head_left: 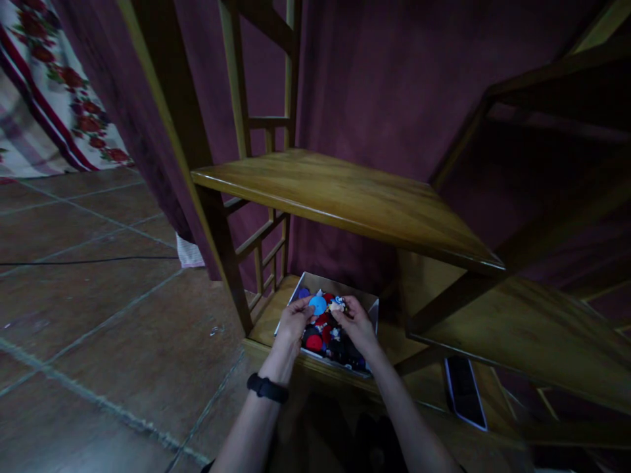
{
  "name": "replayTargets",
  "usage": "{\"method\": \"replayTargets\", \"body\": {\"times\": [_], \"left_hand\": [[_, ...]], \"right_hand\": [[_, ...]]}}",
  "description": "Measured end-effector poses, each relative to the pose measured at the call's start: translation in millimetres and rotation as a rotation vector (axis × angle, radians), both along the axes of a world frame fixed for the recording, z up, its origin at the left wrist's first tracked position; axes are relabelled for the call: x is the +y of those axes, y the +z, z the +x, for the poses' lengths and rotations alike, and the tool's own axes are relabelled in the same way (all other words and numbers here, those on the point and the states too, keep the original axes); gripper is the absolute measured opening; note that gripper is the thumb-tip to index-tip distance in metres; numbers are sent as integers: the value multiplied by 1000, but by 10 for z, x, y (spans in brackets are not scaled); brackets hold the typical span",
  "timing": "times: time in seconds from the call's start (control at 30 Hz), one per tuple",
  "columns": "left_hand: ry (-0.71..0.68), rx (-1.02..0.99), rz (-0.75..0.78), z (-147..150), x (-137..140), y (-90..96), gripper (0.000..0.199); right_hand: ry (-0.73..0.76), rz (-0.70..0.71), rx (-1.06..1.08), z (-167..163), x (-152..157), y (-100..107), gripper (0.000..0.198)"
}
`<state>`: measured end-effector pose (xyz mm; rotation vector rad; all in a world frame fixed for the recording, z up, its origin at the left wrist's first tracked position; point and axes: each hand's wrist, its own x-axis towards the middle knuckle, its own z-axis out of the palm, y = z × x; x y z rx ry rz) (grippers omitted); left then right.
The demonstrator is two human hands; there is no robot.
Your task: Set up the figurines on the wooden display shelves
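Observation:
Both of my hands are over a white box on the bottom shelf, filled with small red, black, blue and white pieces. My left hand has its fingers closed on a flat, round blue piece. Closed in a pinch, my right hand holds a small figure with a blue-and-white top and a pale lower part; its exact kind is too small to tell. The two held pieces are side by side. Beneath them in the box lies a round red piece among darker ones. A black band circles my left wrist.
A wooden shelf board juts out above the box. An upright post stands to the left, a slanted wooden support to the right. A dark tray with a pale rim lies at lower right. A cable crosses the tiled floor.

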<state>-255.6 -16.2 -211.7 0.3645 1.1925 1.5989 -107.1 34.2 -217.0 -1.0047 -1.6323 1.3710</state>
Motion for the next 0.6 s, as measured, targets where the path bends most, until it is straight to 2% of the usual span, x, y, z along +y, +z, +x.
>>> {"method": "replayTargets", "body": {"times": [0.33, 0.6], "left_hand": [[-51, 76, 82, 157, -17, 57, 31], [-80, 172, 152, 189, 5, -17, 33]], "right_hand": [[-28, 39, -92, 22, -7, -38, 33], [-119, 154, -171, -18, -44, -22, 36]]}}
